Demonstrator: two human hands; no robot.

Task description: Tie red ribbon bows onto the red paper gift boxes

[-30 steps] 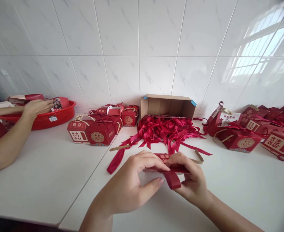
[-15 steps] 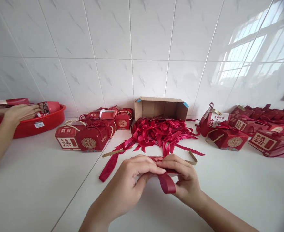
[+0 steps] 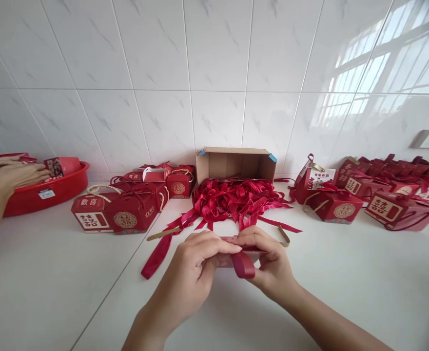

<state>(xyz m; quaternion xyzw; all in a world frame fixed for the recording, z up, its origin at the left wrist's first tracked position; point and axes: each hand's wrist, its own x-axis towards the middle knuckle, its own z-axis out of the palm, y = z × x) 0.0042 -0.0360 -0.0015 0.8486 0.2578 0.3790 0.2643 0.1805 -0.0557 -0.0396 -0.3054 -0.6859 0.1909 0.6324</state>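
My left hand (image 3: 192,273) and my right hand (image 3: 269,263) meet low in the middle, both pinched on a small flat red box (image 3: 236,246) with a loop of red ribbon (image 3: 244,264) curling out between them. The ribbon's other end (image 3: 158,256) trails left along the white counter. A gold handle strip (image 3: 283,236) pokes out behind my right hand. Just beyond lies a heap of red ribbons (image 3: 236,200) spilling from an open cardboard box (image 3: 235,163).
Finished red gift boxes stand at left (image 3: 115,212) and in a row at right (image 3: 375,195). Far left, another person's hands (image 3: 13,173) rest over a red basin (image 3: 35,192). A tiled wall backs the counter (image 3: 346,282).
The view has swung a little to the right. My hands stay together on the box, and the ribbon loop has drawn in closer to my fingers. The other person's hands stay at the basin.
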